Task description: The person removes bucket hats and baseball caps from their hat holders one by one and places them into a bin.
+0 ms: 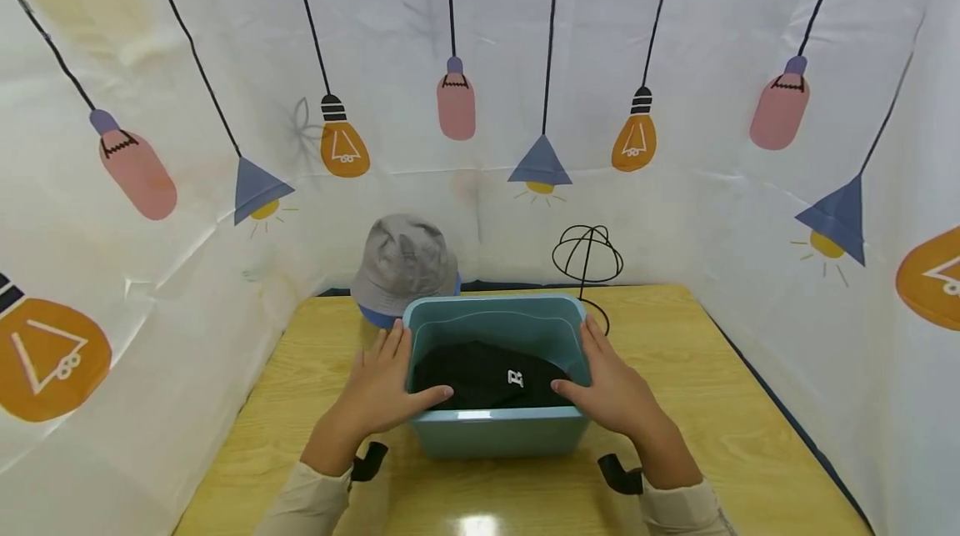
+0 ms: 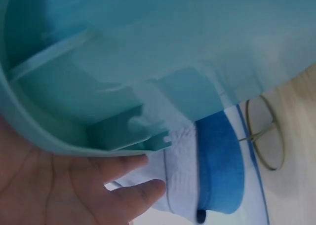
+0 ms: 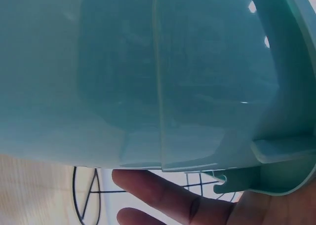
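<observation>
A teal plastic bin (image 1: 498,436) stands on the wooden table in the head view. Inside it lies a black cap (image 1: 480,378) with a white letter on its front. My left hand (image 1: 382,386) holds the bin's left side, thumb over the rim and fingers along the outer wall. On the opposite side my right hand (image 1: 618,386) holds it the same way, thumb reaching over the rim. Both wrist views show mostly the bin's wall, with the left fingers (image 2: 140,195) and right fingers (image 3: 163,195) extended below the rim.
Behind the bin at left sits a grey bucket hat (image 1: 405,265) with a blue underside. A black wire hat stand (image 1: 587,257) rises behind the bin's right corner. White curtains (image 1: 480,211) with printed lamps enclose the table (image 1: 750,428) at the back and sides.
</observation>
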The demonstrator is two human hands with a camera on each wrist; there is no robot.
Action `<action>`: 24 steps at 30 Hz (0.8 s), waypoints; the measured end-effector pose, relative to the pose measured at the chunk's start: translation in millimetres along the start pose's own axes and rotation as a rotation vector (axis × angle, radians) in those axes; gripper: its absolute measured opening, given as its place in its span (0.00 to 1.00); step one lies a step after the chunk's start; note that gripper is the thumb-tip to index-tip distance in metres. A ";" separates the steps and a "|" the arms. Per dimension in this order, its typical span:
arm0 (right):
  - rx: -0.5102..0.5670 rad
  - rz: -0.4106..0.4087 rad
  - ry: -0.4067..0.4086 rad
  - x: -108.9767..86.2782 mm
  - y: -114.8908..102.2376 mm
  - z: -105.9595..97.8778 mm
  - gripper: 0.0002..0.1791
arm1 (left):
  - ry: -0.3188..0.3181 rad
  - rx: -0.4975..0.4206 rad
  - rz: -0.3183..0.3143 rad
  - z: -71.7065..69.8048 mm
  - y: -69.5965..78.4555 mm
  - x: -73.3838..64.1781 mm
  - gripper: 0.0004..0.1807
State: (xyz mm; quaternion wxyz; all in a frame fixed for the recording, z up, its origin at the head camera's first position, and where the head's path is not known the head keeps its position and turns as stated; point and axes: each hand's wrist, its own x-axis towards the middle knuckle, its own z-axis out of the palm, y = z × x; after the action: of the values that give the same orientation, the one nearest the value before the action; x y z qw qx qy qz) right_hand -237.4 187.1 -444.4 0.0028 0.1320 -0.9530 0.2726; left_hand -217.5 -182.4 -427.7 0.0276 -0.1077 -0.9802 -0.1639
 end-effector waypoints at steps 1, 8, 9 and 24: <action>-0.001 -0.003 0.000 0.1 -0.6 0.6 0.63 | 0.008 0.016 0.004 -2.6 -1.3 1.2 0.69; -0.009 -0.014 -0.001 2.1 -3.9 -1.7 0.63 | 0.094 0.124 0.059 -25.9 -8.6 22.4 0.66; -0.012 -0.014 -0.001 2.0 -3.8 -2.6 0.62 | 0.100 0.139 0.063 -29.3 -8.9 26.8 0.65; 0.004 0.006 -0.012 -5.6 1.2 -4.1 0.62 | 0.163 0.292 0.076 -51.4 -21.4 82.4 0.58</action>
State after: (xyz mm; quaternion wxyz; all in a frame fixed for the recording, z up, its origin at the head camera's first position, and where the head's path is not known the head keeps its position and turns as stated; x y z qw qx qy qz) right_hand -232.5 191.6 -442.0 -0.0038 0.1310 -0.9529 0.2737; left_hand -301.6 -202.3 -378.6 0.1285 -0.1258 -0.9833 -0.0270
